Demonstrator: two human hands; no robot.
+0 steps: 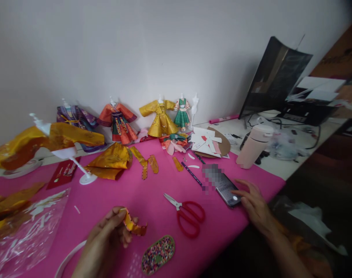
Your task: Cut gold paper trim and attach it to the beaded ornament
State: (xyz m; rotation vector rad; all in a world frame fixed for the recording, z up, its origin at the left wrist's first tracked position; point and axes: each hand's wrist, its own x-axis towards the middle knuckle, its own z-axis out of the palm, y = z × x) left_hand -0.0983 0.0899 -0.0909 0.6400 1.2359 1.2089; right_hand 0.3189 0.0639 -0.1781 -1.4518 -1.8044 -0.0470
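Pinched between the thumb and fingers of my left hand [112, 227] is a small yellow fabric strip [135, 227] with a dark dotted edge, its free end curling to the right. My right hand [255, 202] reaches over the lower end of a smartphone [228, 193], fingers stretched and apart, a fingertip at or just above the screen. Red-handled scissors [187, 216] lie spread between my hands. Just below them is an oval tray of colourful beads [158, 255]. A dark pencil [192, 173] rests beside the phone.
Doll-sized costumes on stands line the wall, including a yellow robe [161, 117]. A white stand with yellow fabric [64, 152] leans at left, near a clear plastic bag [36, 231]. A pink bottle [252, 146] and monitor [276, 77] stand right. The pink mat [112, 195] ends at right.
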